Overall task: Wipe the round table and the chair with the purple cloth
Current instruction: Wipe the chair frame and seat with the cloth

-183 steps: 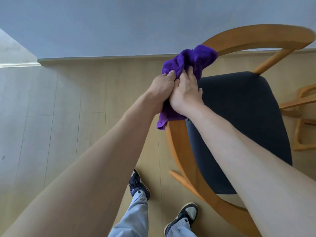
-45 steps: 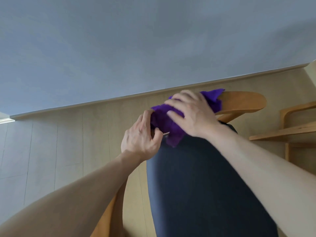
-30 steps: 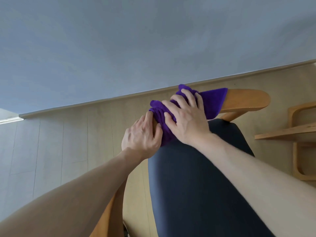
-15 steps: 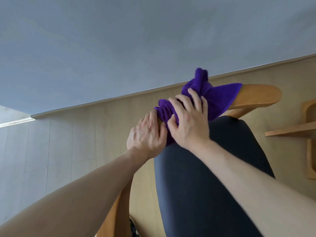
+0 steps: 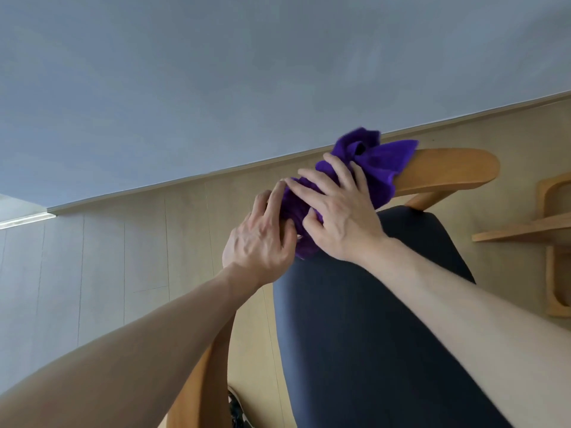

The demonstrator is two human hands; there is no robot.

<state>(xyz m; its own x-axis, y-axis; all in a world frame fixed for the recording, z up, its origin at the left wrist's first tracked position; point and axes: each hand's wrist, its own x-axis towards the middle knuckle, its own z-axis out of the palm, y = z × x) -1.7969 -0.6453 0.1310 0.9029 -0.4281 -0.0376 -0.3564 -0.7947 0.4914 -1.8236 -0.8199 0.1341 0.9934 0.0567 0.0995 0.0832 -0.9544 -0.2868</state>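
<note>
The purple cloth [image 5: 375,168], a soft, plush fabric bunched into deep folds, lies draped over the curved wooden top rail of the chair [image 5: 445,173]. That rail is smooth, honey-coloured wood with a rounded end, bending round behind a seat [image 5: 370,319] covered in dark, matte navy fabric. One corner of the cloth hangs below the rail, just over the seat's back edge.

The right hand [image 5: 340,211] lies flat on the cloth with fingers spread and nearly straight, pressing it down on the rail; its thumb tucks against the fabric's lower fold. The left hand [image 5: 262,239] sits just beside it, touching it, with fingers reaching up along the cloth's left end. Whether this left grip closes round the rail or the cloth cannot be told (the fingertips are hidden behind the fabric).

Behind the chair runs a pale wood-plank floor [image 5: 185,242] meeting a flat blue-grey wall [image 5: 216,72] at a thin skirting strip. At the right edge stands part of another light wooden chair frame [image 5: 553,236].

Against half a second ago, the right hand's fingers lie more splayed and flatter, the cloth's raised peak has sunk into a lower, looser bunch, and the left hand's fingers have stretched further up the cloth.
</note>
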